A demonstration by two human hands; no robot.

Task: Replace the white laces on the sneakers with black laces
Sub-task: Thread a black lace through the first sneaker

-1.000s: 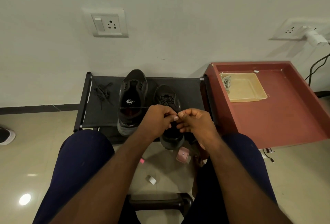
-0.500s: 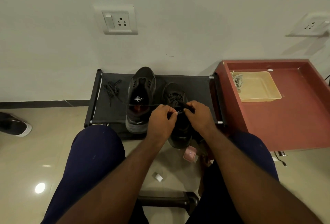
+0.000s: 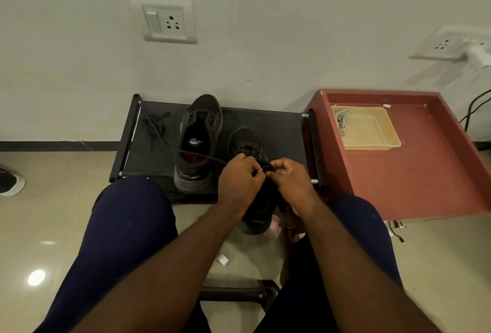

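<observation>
Pale wall meets beige floor tiles behind a low black rack (image 3: 279, 131), and much of the work on it is covered. The left hand (image 3: 240, 181) and right hand (image 3: 291, 181) sit close together over the near sneaker (image 3: 245, 144), hiding its tongue and most of its eyelets. Its heel juts past the rack's front edge, below the wrists. Both hands have curled fingers. The left pinches a black lace (image 3: 202, 157) that runs taut leftward across the open mouth of the far sneaker (image 3: 200, 131). The right pinches the same lace just beside it, though which eyelet it meets cannot be made out. A pink object (image 3: 273, 226) peeks from under the near sneaker's heel, too covered to identify. At the left border a dark shoe (image 3: 9, 181) with a white sole is cut off.

Just right of the rack stands a red surface (image 3: 425, 173) with a raised rim. On it rests a beige tray (image 3: 372, 131) holding tangled white laces (image 3: 341, 119) in its far left corner.

Two sneakers stand on the rack. Two black laces show: one in the hands, and a loose bundle (image 3: 154, 124) at the rack's left end. One wall socket (image 3: 168, 22) sits above the rack, and a second socket (image 3: 446, 46) at the right carries a white plug (image 3: 478, 55).
</observation>
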